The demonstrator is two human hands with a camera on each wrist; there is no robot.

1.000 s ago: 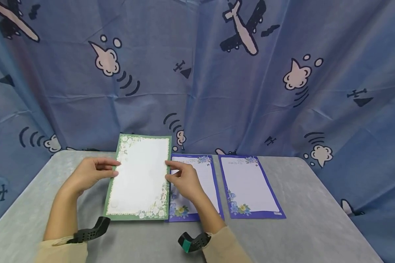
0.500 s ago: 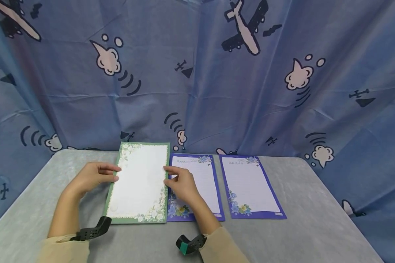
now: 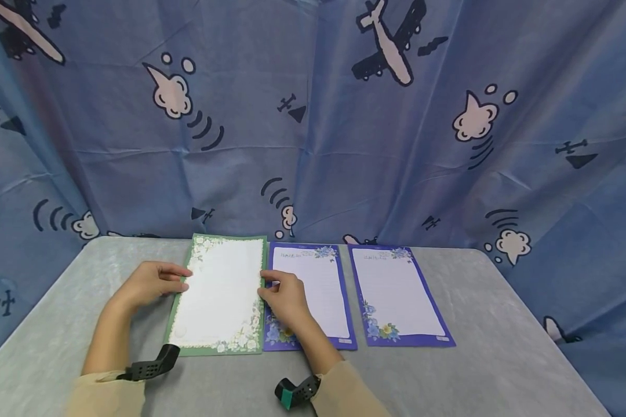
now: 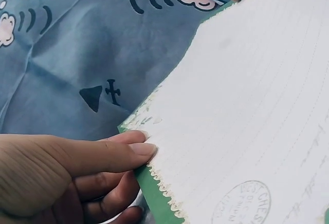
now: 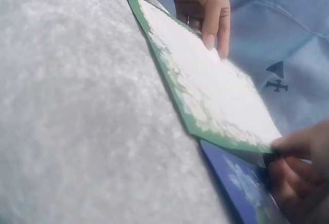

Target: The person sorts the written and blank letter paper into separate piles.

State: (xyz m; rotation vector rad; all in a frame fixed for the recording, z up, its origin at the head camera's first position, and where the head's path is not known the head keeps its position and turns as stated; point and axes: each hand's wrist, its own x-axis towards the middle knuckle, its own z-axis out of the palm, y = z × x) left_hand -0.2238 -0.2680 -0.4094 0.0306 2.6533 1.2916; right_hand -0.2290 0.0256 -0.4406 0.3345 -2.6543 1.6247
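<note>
A green-bordered sheet (image 3: 219, 295), white face up, is held by both hands at the nine o'clock end of a row of three (head view). Its nine o'clock edge is pinched by the left hand (image 3: 151, 284), with the thumb on top and other fingers partly curled below; its three o'clock edge is pinched between thumb and fingers of the right hand (image 3: 287, 295). The twelve o'clock edge is seen against the patterned curtain (image 3: 313, 116); whether the six o'clock edge touches the grey table (image 3: 501, 359) cannot be told. Close at three o'clock lies the middle purple-bordered sheet (image 3: 318, 295), partly hidden by the right hand; whether the two edges abut or overlap is unclear. Beyond a narrow gap is placed the outer purple-bordered sheet (image 3: 396, 295). Broader tabletop is seen farther toward three o'clock.
</note>
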